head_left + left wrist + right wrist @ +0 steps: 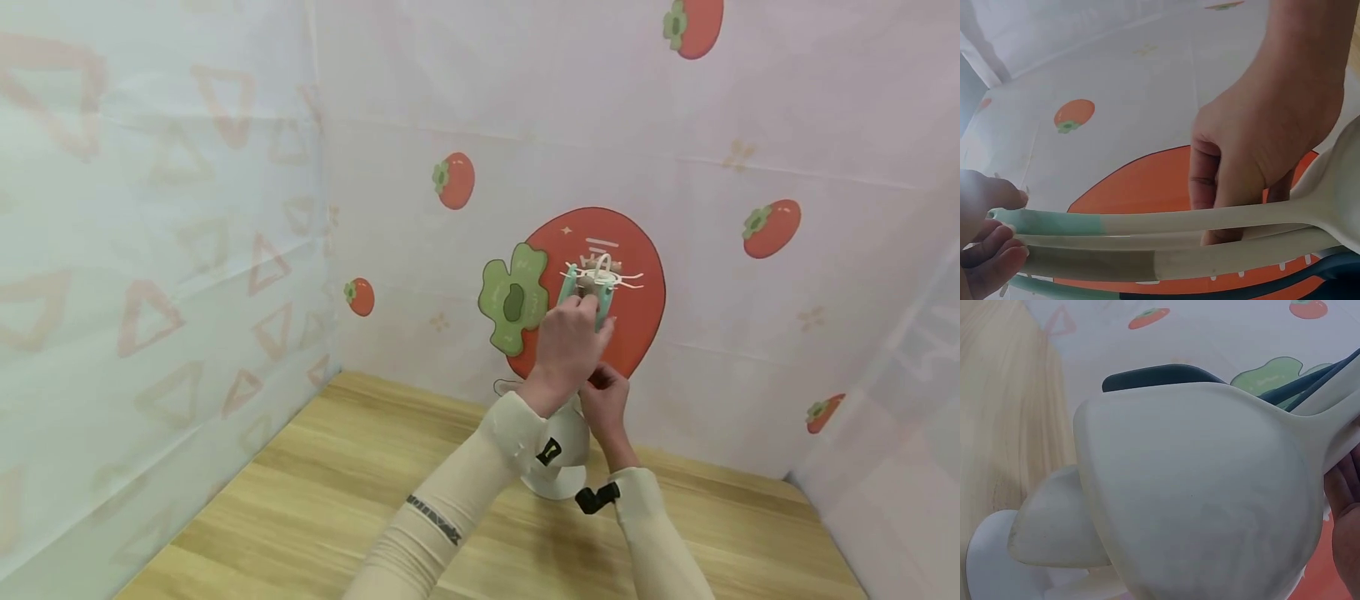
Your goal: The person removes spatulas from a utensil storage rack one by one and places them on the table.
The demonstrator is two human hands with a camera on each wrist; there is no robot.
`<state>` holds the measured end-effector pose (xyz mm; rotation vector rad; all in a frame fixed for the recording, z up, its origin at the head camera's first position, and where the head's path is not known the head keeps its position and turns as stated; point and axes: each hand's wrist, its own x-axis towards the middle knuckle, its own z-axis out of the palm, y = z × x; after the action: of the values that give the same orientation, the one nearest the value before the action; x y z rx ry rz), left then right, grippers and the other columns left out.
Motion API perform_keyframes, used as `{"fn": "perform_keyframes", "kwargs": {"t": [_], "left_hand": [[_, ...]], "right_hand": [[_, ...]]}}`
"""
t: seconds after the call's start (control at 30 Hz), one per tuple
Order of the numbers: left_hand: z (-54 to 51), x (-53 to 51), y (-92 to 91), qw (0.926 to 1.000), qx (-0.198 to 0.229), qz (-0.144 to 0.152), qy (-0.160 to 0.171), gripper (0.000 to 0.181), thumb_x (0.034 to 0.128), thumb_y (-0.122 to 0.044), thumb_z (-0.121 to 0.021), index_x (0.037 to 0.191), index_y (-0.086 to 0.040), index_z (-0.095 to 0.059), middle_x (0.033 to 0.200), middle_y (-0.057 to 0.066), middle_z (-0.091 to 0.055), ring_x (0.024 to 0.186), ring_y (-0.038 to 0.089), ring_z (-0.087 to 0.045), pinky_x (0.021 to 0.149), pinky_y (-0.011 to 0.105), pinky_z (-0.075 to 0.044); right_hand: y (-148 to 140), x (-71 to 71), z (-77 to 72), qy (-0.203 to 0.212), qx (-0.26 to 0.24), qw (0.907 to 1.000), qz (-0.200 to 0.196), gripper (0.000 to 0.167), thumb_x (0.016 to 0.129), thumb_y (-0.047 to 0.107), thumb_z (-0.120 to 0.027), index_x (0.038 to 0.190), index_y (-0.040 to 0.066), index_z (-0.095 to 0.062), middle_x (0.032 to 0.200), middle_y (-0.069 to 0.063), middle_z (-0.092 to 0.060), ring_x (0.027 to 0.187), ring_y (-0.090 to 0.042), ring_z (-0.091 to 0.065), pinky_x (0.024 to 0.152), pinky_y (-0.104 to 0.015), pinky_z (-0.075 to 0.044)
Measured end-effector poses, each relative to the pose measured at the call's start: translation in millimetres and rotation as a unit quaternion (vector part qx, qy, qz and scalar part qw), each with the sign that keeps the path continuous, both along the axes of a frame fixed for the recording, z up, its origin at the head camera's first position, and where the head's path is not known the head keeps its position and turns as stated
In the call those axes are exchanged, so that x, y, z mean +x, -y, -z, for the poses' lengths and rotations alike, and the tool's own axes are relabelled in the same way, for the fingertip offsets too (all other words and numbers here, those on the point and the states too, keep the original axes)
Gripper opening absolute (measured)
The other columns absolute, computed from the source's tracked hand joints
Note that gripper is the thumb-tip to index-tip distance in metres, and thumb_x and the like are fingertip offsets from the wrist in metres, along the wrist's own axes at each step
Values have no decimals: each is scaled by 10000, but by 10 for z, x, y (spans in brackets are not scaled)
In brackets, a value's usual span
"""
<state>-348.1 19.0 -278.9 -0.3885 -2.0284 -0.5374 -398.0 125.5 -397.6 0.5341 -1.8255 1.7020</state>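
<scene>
Utensils with long handles hang round a white stand whose top ring carries thin hooks (600, 275). My left hand (567, 342) grips near the upper handle ends, its fingers curled by a grey-brown handle (1091, 265); a mint-ended handle (1050, 222) passes below the thumb. Lower down, my right hand (1266, 119) reaches behind the nearest handle. Its fingers bend round the stand's slim middle pole (1147, 242), partly hidden by handles. A broad cream utensil head (1204, 481) hangs beside the right hand, a dark green one (1160, 376) behind it.
The stand's round white base (553, 483) rests on the wood-grain tabletop (315, 492). Behind rises a pale wall sheet with persimmon prints (453, 181). A patterned side sheet (187, 208) borders the table at left, another (907, 417) at right.
</scene>
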Motion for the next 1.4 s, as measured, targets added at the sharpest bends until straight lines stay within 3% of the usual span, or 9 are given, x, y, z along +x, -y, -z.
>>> {"fn": "perform_keyframes", "kwargs": {"t": [0.17, 0.47, 0.67, 0.93, 1.23, 1.4], "left_hand": [[50, 1, -51, 9995, -169, -251, -33, 226, 950, -259, -736, 823, -82, -675, 651, 0, -601, 537, 89, -568, 477, 160, -399], [75, -4, -106, 9987, -69, -499, -25, 246, 942, -263, -747, 819, -62, -677, 667, 23, -613, 582, 122, -630, 516, 212, -503], [83, -40, -91, 9977, -36, -681, -6, 238, 923, -276, -769, 906, -46, -711, 759, 49, -667, 638, 148, -680, 560, 236, -554], [129, -96, -72, 9981, 415, -454, 5, 158, 931, -168, -735, 937, -13, -704, 772, 89, -709, 656, 196, -713, 570, 274, -575], [176, -107, -56, 9970, 777, 11, 8, 113, 940, -108, -714, 936, 3, -692, 762, 96, -694, 685, 210, -716, 598, 281, -584], [227, -114, -58, 9945, 1030, 180, 20, 109, 933, -80, -715, 980, 14, -688, 800, 108, -696, 746, 222, -721, 662, 306, -601]], "right_hand": [[-16, -10, 12, -46, 60, 10000, -16, 79, 824, -133, -648, 818, -67, -692, 643, 103, -602, 560, -40, -505, 518, -165, -432], [-27, -21, 15, -202, 12, 9998, -31, 80, 846, -137, -637, 797, -89, -678, 612, 81, -576, 528, -19, -473, 496, -161, -403], [-27, -26, 7, 115, -160, 9997, -112, 91, 836, -139, -642, 807, -63, -682, 672, 109, -629, 579, -17, -548, 549, -158, -473], [-6, -23, 30, 314, -447, 9984, -168, 222, 807, -145, -655, 806, 70, -708, 710, 107, -652, 638, -38, -580, 591, -159, -496], [11, -13, 29, 201, -459, 9987, -44, 132, 801, -157, -629, 827, -48, -698, 695, 88, -638, 628, -89, -556, 574, -166, -474], [13, -8, 24, 244, -418, 9988, -1, 168, 803, -151, -626, 814, -3, -705, 697, 70, -636, 617, -97, -553, 556, -165, -472]]}}
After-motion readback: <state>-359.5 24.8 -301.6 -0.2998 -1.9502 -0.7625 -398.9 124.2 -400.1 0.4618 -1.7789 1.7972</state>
